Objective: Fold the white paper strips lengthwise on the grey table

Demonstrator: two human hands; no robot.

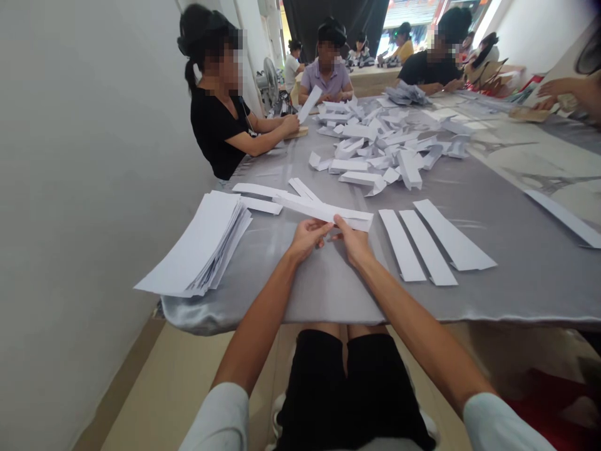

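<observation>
Both of my hands pinch the near edge of a long folded white paper strip (323,212) lying across the grey cloth-covered table (516,275). My left hand (307,238) grips it from the left, fingers curled. My right hand (352,241) grips it just beside, thumb on top. A thick stack of white paper sheets (201,244) lies to the left of my hands. Three flat white strips (432,241) lie side by side to the right.
A heap of folded white paper pieces (375,141) covers the table's far middle. A person in a black top (218,119) sits at the left side holding a strip. Other people sit at the far end. A white wall runs along the left.
</observation>
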